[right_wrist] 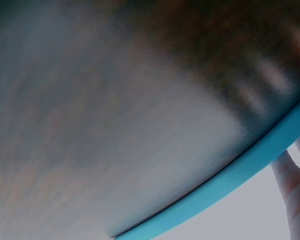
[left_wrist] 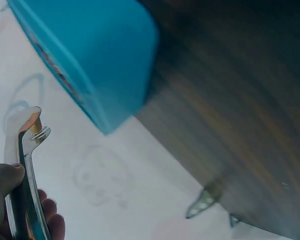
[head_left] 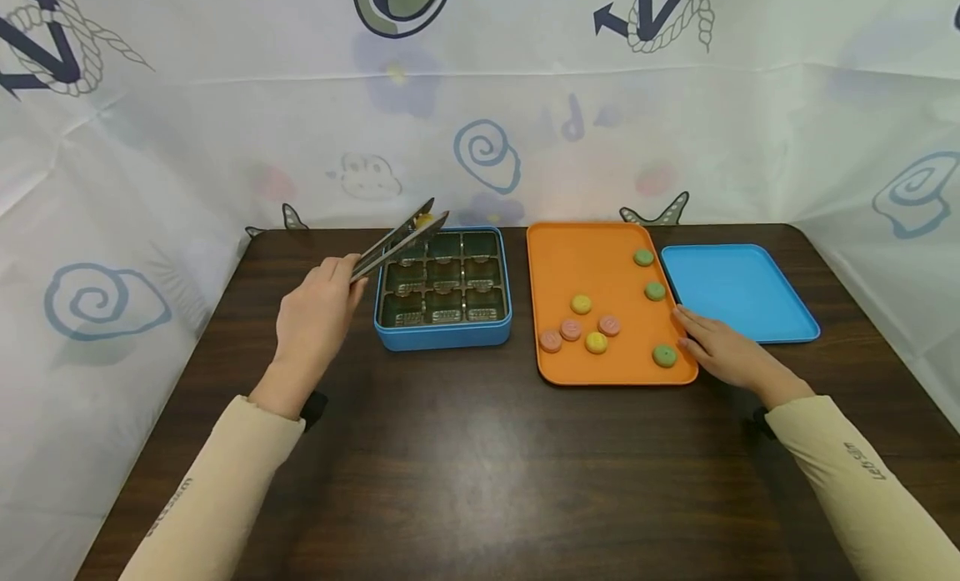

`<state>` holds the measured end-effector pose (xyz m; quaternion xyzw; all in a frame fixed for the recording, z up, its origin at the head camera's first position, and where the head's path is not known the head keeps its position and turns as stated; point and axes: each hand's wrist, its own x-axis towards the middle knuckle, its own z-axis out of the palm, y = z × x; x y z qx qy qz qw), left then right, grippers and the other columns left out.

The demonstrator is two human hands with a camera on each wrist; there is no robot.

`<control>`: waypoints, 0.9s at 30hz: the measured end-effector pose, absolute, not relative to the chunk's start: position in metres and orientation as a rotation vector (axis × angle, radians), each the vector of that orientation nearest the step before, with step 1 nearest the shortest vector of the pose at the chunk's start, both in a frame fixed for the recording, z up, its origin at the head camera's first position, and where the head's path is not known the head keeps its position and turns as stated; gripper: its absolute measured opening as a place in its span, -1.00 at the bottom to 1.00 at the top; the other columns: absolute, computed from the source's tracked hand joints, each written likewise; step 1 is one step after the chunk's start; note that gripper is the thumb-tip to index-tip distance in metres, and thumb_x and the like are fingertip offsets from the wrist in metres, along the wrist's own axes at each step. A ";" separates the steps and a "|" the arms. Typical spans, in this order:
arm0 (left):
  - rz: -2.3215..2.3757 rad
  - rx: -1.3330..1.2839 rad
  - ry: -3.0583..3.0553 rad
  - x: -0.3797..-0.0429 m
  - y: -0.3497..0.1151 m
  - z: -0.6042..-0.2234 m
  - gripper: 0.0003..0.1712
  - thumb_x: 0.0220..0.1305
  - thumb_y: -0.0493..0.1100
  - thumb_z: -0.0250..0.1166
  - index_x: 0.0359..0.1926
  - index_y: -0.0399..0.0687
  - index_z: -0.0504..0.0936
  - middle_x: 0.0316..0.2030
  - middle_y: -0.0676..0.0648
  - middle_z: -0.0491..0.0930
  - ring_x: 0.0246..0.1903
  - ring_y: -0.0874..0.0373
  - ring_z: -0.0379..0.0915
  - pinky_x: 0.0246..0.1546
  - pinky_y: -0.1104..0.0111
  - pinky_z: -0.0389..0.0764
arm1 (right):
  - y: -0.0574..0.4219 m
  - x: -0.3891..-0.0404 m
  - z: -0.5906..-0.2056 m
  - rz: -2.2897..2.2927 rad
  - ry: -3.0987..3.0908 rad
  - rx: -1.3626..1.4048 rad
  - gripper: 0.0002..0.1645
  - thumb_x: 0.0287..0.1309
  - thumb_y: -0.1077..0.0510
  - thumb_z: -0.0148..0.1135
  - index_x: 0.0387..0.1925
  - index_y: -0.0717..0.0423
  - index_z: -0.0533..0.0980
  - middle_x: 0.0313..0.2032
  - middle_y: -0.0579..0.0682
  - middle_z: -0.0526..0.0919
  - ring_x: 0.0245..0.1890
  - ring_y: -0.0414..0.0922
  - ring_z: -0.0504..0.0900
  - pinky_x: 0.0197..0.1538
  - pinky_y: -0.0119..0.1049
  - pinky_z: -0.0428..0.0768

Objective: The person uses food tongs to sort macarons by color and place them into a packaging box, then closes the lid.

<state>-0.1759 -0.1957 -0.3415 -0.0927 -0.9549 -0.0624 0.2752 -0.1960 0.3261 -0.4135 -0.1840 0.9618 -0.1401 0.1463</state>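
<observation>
A yellow piece (head_left: 424,220) sits between the tips of the tongs (head_left: 401,247), near the box (head_left: 444,339) and ahead of the left hand (head_left: 313,318) gripping them. The right hand (head_left: 723,353), fingers extended, touches the orange tray (head_left: 588,260). Box and tray stand on a dark surface (head_left: 480,481) before white printed cloth (head_left: 270,97).

The right grip (right_wrist: 299,202) shows beside the blue tray (right_wrist: 210,194) on a blurred tabletop (right_wrist: 90,100).

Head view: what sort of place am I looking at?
Probably a staged tabletop workspace, perhaps for recording: a patterned white sheet lines the back and sides of a dark table, where a blue compartment box and an orange tray sit side by side.
</observation>
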 end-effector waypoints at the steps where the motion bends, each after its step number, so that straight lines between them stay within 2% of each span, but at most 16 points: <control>1: -0.172 -0.235 -2.576 -0.176 -0.199 -0.343 -0.60 0.31 -0.15 0.23 0.12 -0.25 0.50 -0.13 -0.25 0.61 -0.25 -0.13 0.59 -0.58 0.06 0.56 | 0.326 -0.196 -0.413 -0.406 2.769 -0.531 -0.24 0.45 -0.06 -0.14 0.45 0.32 -0.02 0.44 0.36 0.02 0.39 0.39 0.03 0.36 0.30 0.06; 10: -0.193 -0.174 -2.655 -0.177 -0.219 -0.355 -0.61 0.33 -0.18 0.20 0.10 -0.29 0.48 -0.13 -0.29 0.58 -0.22 -0.19 0.57 -0.51 -0.03 0.56 | 0.327 -0.197 -0.415 -0.390 2.780 -0.555 -0.26 0.46 -0.03 -0.15 0.44 0.34 -0.02 0.43 0.37 0.02 0.39 0.39 0.04 0.36 0.28 0.07; 27: -0.192 -0.190 -2.694 -0.181 -0.224 -0.365 -0.61 0.30 -0.19 0.23 0.08 -0.29 0.48 -0.14 -0.31 0.58 -0.26 -0.20 0.58 -0.49 -0.03 0.58 | 0.328 -0.196 -0.415 -0.327 2.780 -0.570 -0.25 0.47 -0.08 -0.20 0.45 0.33 -0.03 0.45 0.33 -0.01 0.41 0.36 0.02 0.39 0.27 0.03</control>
